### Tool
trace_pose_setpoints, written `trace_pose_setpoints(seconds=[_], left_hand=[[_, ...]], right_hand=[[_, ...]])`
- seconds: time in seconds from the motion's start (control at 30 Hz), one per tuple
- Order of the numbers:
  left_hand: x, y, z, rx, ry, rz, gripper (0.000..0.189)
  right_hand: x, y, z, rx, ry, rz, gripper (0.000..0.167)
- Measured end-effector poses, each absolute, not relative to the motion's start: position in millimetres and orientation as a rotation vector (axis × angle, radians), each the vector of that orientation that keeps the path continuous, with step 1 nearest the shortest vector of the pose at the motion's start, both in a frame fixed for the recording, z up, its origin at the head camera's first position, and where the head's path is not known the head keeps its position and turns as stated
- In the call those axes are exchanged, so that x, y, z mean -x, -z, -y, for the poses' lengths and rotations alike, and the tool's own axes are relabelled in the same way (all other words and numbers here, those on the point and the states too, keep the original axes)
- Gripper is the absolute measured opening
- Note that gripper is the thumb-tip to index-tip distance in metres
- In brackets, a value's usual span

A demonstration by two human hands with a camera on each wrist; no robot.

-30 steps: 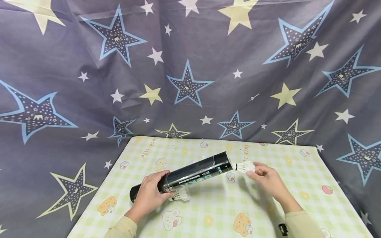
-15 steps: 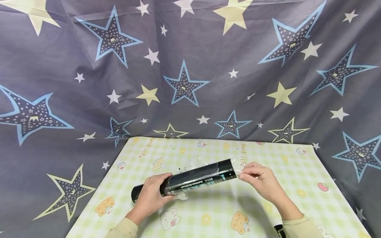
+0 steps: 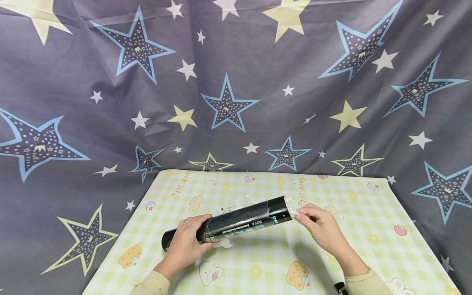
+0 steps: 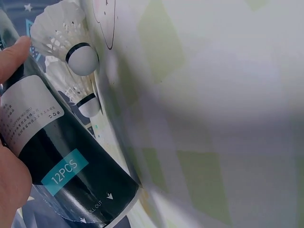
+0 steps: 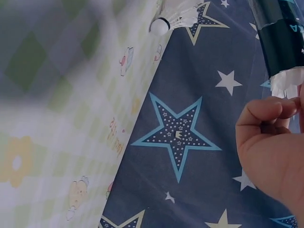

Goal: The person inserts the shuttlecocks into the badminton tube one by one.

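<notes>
My left hand (image 3: pixel 186 241) grips a long black shuttlecock tube (image 3: pixel 243 219) near its lower left end and holds it tilted above the table, right end higher. At the right mouth of the tube, my right hand (image 3: pixel 322 229) pinches the white feather edge of a shuttlecock (image 3: pixel 290 203). Its cork end is hidden inside the tube. Close by the tube, more shuttlecocks lie on the table, partly covered by it; the left wrist view shows a white-corked shuttlecock (image 4: pixel 81 59) and another shuttlecock (image 4: pixel 89 105) behind it.
A table with a green-and-white checked cloth (image 3: pixel 265 254) lies under both hands. Behind it hangs a dark curtain (image 3: pixel 243 53) patterned with stars. A small black object (image 3: pixel 341 288) sits beside the right sleeve.
My right hand has moved left, taking the shuttlecock cork-first into the tube's mouth, so only its feathers show. The tube's right end has dipped a little. My left hand keeps its grip.
</notes>
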State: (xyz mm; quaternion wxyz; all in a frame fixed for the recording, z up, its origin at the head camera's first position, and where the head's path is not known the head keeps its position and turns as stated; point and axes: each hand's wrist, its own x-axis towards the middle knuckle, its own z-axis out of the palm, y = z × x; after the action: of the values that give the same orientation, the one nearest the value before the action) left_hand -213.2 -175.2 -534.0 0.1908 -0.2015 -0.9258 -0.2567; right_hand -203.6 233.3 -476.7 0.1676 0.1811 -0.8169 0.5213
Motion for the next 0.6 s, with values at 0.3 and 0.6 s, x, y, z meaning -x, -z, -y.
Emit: trace_pose_setpoints(seconds=[0.3, 0.6], left_hand=[[213, 535, 175, 0.588, 0.707, 2.580, 0.089], [213, 536, 177, 0.602, 0.707, 2.545, 0.089]], right_hand=[[202, 469, -227, -0.582, -1.330, 2.286, 0.020], [204, 465, -219, -0.584, -1.348, 2.308, 0.019]])
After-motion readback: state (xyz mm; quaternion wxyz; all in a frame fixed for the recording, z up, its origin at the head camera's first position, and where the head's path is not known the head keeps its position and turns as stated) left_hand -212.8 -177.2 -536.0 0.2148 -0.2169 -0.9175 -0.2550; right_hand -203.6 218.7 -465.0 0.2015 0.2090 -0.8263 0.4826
